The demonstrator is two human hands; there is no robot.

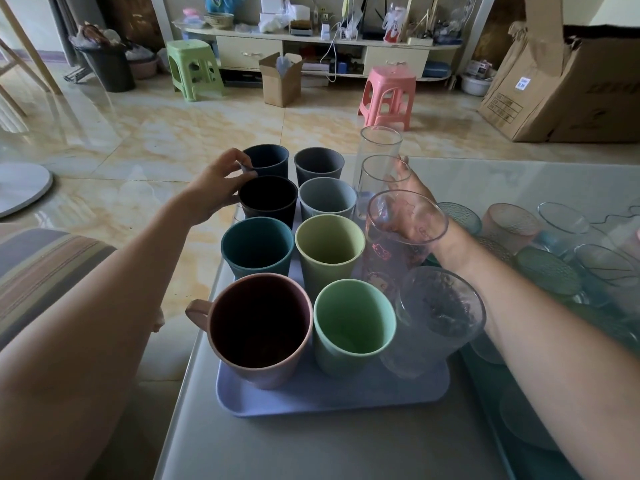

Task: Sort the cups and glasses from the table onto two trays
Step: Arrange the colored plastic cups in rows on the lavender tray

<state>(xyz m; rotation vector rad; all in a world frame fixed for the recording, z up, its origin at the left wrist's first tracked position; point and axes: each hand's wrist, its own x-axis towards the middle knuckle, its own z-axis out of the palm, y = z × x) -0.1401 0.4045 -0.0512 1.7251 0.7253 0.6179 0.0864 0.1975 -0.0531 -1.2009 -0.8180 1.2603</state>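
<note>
Several coloured plastic cups stand in two rows on a lilac tray. My left hand reaches over the tray's far left and grips the rim of a black cup, just in front of a navy cup. Clear glasses line the tray's right side: a tall glass, a shorter clear glass, a glass with pink cartoon prints and a textured glass. My right hand wraps round the shorter clear glass and is partly seen through the printed glass.
A green tray on the right holds several teal, pink and clear glasses. A pink mug and mint cup stand nearest me. The grey table ends left of the lilac tray; beyond lie the floor and stools.
</note>
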